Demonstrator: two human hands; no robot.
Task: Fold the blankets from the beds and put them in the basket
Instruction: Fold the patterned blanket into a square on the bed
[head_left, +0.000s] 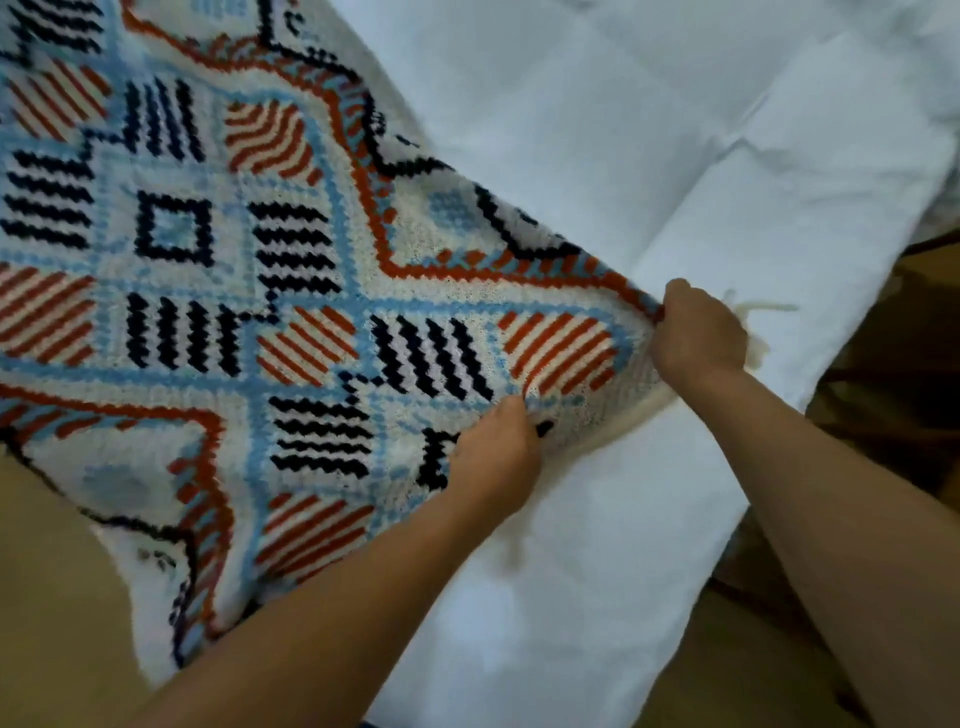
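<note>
A knitted blanket (218, 270) with a blue, red, black and white geometric pattern is spread across the left and middle of the head view, over a white bed (649, 156). My right hand (696, 332) grips the blanket's right corner, where cream tassels stick out behind it. A little lower and to the left, my left hand (496, 452) pinches the blanket's near edge. Both fingers' tips are hidden in the fabric. No basket is in view.
The white bedding runs from the top right down to the bottom centre, with a long fold across it. Dark brown patterned floor (893, 395) shows past the bed's right edge. A tan surface (47, 597) fills the bottom left corner.
</note>
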